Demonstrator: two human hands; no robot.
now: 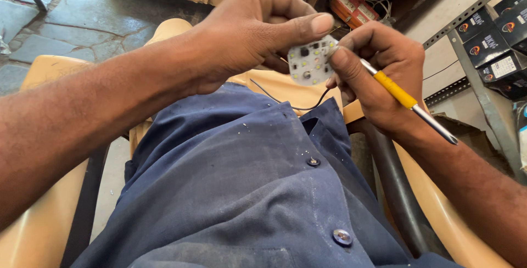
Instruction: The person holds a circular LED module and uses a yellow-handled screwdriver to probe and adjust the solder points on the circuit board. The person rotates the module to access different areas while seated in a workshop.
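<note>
My left hand (250,26) grips a small white circuit board (310,62) dotted with little yellow squares, thumb pressed over its top edge. A thin dark wire (285,102) hangs from the board and curves across my lap. My right hand (379,70) pinches the board's right edge with thumb and forefinger and also holds a thin tool with a yellow grip and metal shaft (409,103), which points down to the right. Both hands meet above my blue buttoned shirt (241,191).
I sit in a tan plastic chair (38,229) with a black armrest tube (395,191) at my right. Grey metal shelving (483,92) with dark boxes (494,43) stands at the right. An orange device (351,6) with wires lies ahead; stone floor (71,26) lies at the left.
</note>
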